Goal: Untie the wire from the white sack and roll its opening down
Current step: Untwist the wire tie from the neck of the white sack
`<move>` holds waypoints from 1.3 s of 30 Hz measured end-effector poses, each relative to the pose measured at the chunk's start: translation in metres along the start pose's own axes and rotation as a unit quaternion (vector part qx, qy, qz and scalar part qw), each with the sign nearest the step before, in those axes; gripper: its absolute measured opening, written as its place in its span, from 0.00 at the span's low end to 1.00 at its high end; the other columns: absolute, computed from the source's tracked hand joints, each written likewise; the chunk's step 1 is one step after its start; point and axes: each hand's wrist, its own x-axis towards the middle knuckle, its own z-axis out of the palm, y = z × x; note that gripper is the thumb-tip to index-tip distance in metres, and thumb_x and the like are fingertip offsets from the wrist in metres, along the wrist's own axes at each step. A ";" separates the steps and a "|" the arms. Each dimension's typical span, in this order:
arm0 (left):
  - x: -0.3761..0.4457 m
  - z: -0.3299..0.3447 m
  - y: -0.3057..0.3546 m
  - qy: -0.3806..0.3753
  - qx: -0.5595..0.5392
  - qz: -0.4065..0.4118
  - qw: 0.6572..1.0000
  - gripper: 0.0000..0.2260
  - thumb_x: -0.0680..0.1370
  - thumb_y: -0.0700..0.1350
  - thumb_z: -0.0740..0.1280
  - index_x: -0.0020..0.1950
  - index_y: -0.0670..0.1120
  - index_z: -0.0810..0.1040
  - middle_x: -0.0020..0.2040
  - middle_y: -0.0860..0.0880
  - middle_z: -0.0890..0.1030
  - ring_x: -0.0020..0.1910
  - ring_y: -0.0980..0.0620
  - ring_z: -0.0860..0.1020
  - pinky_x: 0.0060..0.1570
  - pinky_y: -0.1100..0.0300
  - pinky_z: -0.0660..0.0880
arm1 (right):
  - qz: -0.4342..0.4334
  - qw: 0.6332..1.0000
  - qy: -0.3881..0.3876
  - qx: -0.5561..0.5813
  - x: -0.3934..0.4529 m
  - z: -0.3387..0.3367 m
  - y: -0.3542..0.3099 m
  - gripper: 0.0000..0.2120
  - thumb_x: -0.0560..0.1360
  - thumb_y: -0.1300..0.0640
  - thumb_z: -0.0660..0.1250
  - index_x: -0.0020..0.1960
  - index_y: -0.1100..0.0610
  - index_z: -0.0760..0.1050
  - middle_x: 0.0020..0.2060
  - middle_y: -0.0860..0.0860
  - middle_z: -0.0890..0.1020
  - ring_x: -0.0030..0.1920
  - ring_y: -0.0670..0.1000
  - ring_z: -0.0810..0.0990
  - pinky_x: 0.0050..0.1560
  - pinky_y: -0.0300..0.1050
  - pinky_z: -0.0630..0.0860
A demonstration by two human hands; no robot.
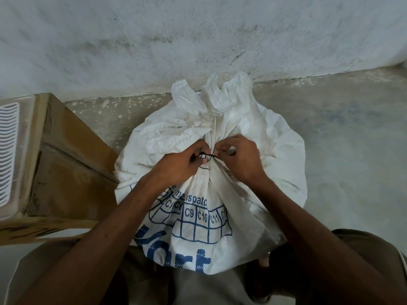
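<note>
A full white woven sack (271, 150) with blue print stands on the floor in front of me. Its gathered neck points towards the wall, bunched above my hands. A thin black wire (208, 155) is wound around that neck. My left hand (182, 164) pinches one end of the wire between thumb and fingers. My right hand (240, 157) pinches the wire's other side at the neck. Both hands touch the cloth, and part of the wire is hidden under my fingers.
A brown cardboard box (66, 164) with a white vented panel stands close on the left, touching the sack. A stained whitewashed wall (198, 40) rises just behind the sack. Bare concrete floor (352, 139) lies to the right. My knees are at the bottom of the view.
</note>
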 end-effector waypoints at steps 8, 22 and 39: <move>0.009 0.000 -0.007 -0.006 -0.039 -0.062 0.997 0.11 0.75 0.49 0.73 0.54 0.61 0.77 0.46 0.58 0.79 0.45 0.57 0.82 0.53 0.51 0.80 | -0.045 0.997 0.013 -0.060 -0.007 0.007 0.000 0.13 0.75 0.55 0.73 0.59 0.49 0.83 0.51 0.47 0.81 0.51 0.47 0.79 0.54 0.46 0.76; 0.001 -0.004 -0.003 -0.011 -0.015 -0.036 0.999 0.11 0.78 0.48 0.71 0.58 0.59 0.76 0.46 0.58 0.78 0.44 0.60 0.80 0.47 0.66 0.76 | -0.084 0.988 -0.025 -0.124 0.000 0.000 -0.005 0.08 0.72 0.66 0.69 0.43 0.53 0.77 0.41 0.45 0.76 0.42 0.47 0.73 0.45 0.41 0.64; 0.003 0.002 0.011 0.079 -0.046 -0.107 0.990 0.05 0.79 0.40 0.69 0.54 0.46 0.81 0.49 0.54 0.83 0.44 0.69 0.77 0.43 0.82 0.67 | -0.071 0.995 -0.029 -0.065 0.003 0.005 0.000 0.04 0.74 0.63 0.70 0.44 0.55 0.80 0.40 0.48 0.81 0.45 0.49 0.77 0.51 0.49 0.74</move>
